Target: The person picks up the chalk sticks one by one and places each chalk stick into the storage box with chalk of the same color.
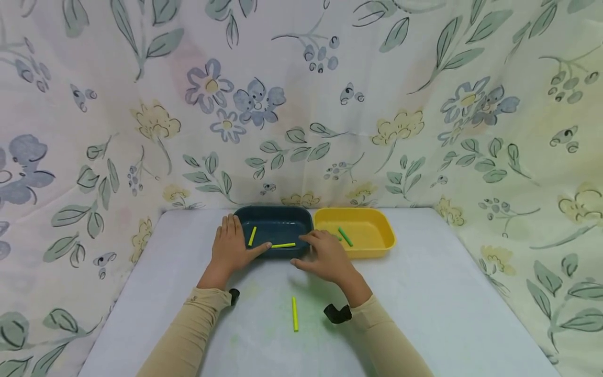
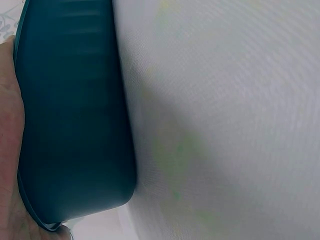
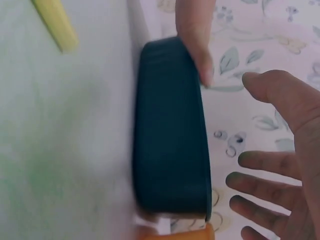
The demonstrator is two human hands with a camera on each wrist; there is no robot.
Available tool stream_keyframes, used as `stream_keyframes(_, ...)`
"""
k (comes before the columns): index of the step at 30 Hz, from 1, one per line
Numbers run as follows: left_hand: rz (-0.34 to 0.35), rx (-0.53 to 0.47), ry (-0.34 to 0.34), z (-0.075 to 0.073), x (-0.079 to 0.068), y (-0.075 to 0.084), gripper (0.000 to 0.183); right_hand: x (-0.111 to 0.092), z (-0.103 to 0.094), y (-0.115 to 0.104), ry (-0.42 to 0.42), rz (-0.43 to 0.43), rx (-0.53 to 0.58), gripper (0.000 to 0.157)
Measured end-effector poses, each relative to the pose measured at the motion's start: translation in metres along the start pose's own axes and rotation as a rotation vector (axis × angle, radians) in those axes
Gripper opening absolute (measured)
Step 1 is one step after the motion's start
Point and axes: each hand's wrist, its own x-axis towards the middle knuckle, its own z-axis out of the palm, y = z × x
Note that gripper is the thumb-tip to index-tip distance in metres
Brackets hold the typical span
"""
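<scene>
My left hand (image 1: 231, 248) rests on the left front corner of a dark blue tray (image 1: 278, 210), its fingers straight along the left side and the thumb reaching over the front rim. Two yellow chalk-like sticks lie inside: one stick (image 1: 252, 236) near the left wall, another stick (image 1: 283, 245) by the front. My right hand (image 1: 325, 256) hovers over the tray's right front corner with fingers spread, holding nothing. In the right wrist view, its spread fingertips (image 3: 240, 180) stand apart from the blue tray (image 3: 170, 130). A third yellow stick (image 1: 294, 314) lies on the table before the trays.
A yellow tray (image 1: 377, 230) stands against the blue tray's right side, with a green stick (image 1: 345, 236) and part of another green piece inside. The white tablecloth (image 1: 452, 303) has faint green smudges near the middle. A floral cloth (image 1: 301, 104) hangs behind.
</scene>
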Motion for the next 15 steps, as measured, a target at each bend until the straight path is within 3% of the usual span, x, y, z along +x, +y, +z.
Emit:
stream_keyframes(8,0.000,-0.008,0.006,0.001,-0.001,0.000,0.140,-0.012,-0.004,-0.009,-0.052,0.015,0.114,0.073)
stream_keyframes(15,0.002,-0.016,0.014,-0.001,-0.002,0.001,0.138,-0.023,-0.005,-0.013,-0.066,0.007,0.149,0.069)
